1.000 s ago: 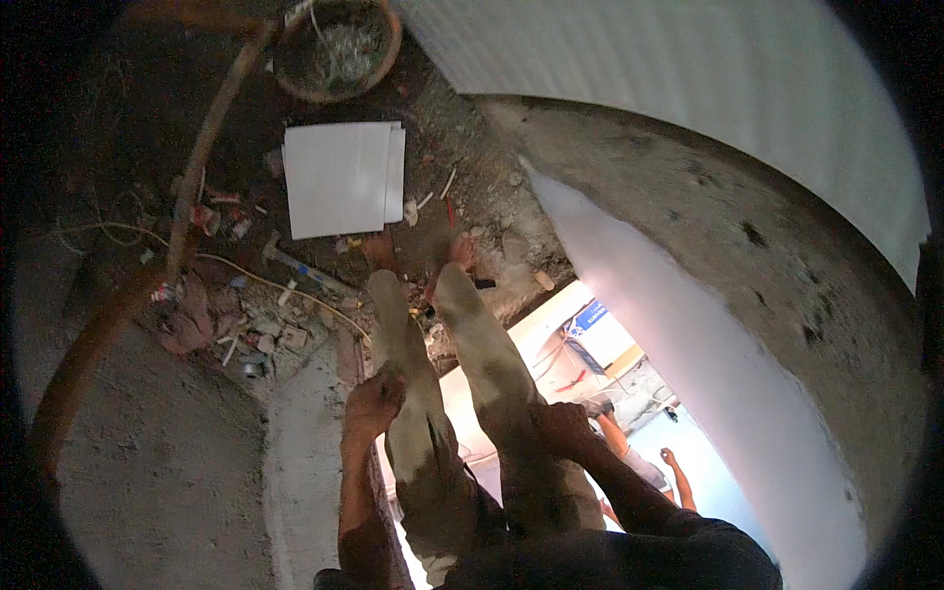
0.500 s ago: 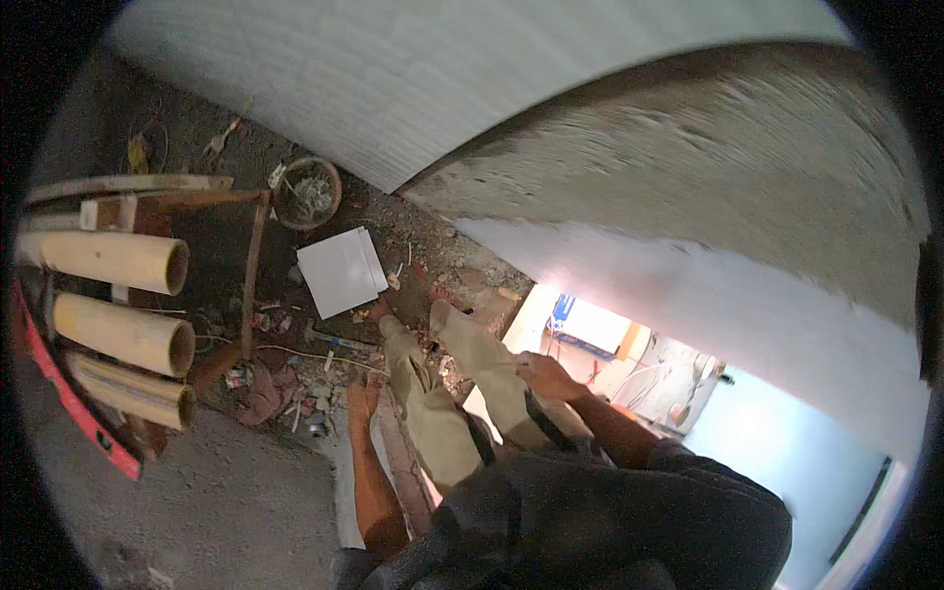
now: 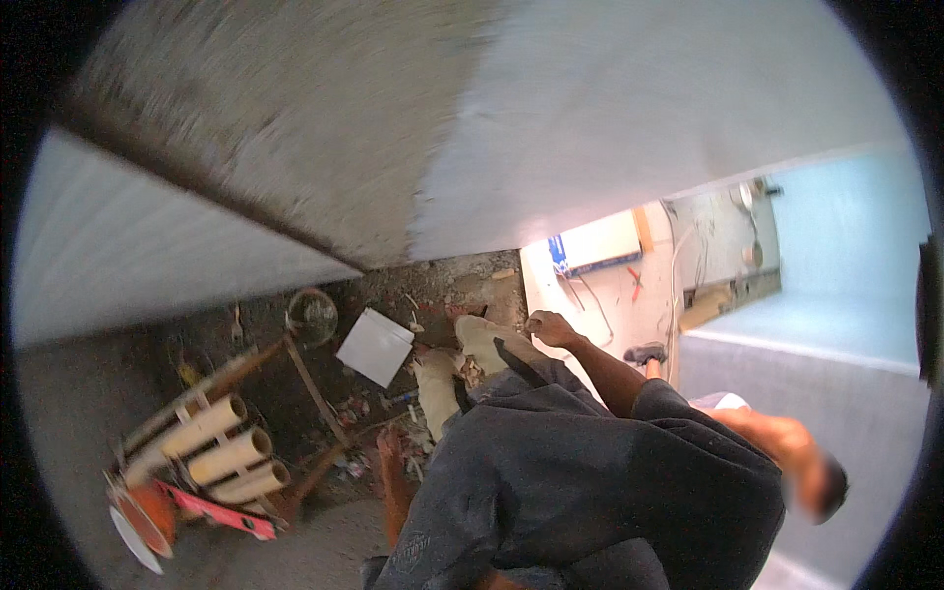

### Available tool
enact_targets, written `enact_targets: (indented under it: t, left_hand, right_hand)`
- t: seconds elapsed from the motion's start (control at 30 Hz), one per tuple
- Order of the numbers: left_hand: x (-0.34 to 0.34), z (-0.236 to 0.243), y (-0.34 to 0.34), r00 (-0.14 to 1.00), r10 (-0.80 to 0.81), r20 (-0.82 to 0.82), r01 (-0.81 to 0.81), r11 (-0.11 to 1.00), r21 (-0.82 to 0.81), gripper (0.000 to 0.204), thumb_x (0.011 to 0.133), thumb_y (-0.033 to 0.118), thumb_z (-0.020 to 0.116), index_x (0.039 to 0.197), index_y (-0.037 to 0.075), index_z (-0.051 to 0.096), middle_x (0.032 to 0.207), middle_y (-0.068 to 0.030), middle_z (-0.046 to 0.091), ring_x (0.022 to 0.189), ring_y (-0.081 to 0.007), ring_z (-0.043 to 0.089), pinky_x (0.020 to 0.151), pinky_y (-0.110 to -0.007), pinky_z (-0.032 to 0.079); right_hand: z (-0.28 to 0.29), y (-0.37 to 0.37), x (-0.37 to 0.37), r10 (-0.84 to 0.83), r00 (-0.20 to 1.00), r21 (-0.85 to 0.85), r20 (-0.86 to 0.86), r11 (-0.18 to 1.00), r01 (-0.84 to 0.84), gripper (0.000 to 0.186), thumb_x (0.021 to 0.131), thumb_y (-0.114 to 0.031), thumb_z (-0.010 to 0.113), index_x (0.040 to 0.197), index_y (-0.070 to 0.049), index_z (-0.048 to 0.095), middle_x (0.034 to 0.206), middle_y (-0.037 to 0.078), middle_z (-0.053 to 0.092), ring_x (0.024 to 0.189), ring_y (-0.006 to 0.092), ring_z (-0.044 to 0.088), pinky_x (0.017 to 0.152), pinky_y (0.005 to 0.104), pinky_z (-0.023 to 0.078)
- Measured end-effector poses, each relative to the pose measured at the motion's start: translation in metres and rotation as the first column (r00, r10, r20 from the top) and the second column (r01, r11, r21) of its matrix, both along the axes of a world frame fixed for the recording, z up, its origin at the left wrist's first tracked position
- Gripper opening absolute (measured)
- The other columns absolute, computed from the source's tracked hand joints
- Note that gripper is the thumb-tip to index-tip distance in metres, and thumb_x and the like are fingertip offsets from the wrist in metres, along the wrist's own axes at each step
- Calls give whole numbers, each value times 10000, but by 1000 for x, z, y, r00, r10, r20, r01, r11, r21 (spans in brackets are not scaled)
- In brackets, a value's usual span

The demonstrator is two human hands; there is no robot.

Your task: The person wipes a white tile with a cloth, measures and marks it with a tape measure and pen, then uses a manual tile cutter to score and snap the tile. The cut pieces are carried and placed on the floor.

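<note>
My right hand (image 3: 553, 329) hangs above my right knee, its fingers curled in with nothing seen between them. Below the left knee, my left hand (image 3: 390, 444) hangs low near the debris-strewn ground, fingers loosely stretched and holding nothing I can see. The trouser legs (image 3: 489, 344) are light khaki, with dark straps across them. A white square tile (image 3: 375, 346) lies on the dirt just beyond my feet. Farther left sits a round bowl (image 3: 312, 317), its contents unclear.
Yellowish bamboo-like tubes (image 3: 218, 423) rest on a wooden frame (image 3: 315, 388) at left, beside a red spirit level (image 3: 218, 509). A blue-and-white box (image 3: 600, 243) and red-handled pliers (image 3: 635, 284) lie on a pale floor. Another person (image 3: 777, 442) is at right. A partly plastered wall (image 3: 324, 118) rises ahead.
The view has swung right, so the tubes and tile sit lower and the other person has come into view. My right hand has lifted off the knee.
</note>
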State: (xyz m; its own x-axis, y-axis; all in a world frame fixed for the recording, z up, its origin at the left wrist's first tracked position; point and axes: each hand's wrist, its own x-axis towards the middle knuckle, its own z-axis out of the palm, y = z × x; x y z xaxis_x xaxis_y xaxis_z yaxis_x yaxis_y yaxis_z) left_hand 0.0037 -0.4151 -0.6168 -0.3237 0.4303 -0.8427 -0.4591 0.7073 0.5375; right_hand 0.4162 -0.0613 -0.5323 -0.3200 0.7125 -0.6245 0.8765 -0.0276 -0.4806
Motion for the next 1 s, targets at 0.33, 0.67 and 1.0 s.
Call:
enact_targets:
  t: [0.33,0.67,1.0]
  left_hand:
    - [-87,-22,65,788,-540,-296,615,723,316,400,1008,358,631,1074,-36,660,903,-165,715,721,-255,690,636,-417,576]
    - [-55,94,188,592,-785,-184,804,592,61,361,1014,333,616,1169,15,686,928,-107,726,757,-189,683,650,-331,559]
    - [-41,63,163,311,-936,-168,950,301,80,413,972,262,632,1316,34,654,1223,-158,688,1138,-283,654,972,-407,503]
  right_hand:
    - [-38,-127,51,-352,935,80,36,934,348,418,912,-357,534,936,26,700,949,278,708,930,453,682,857,518,531]
    - [-57,-155,4,-582,805,82,-117,802,592,407,956,-368,538,992,15,670,1030,283,686,954,458,664,843,536,510]
    - [48,-98,-100,-55,966,29,-253,997,65,531,963,-465,585,1248,-25,669,1252,195,660,1213,407,590,1046,509,453]
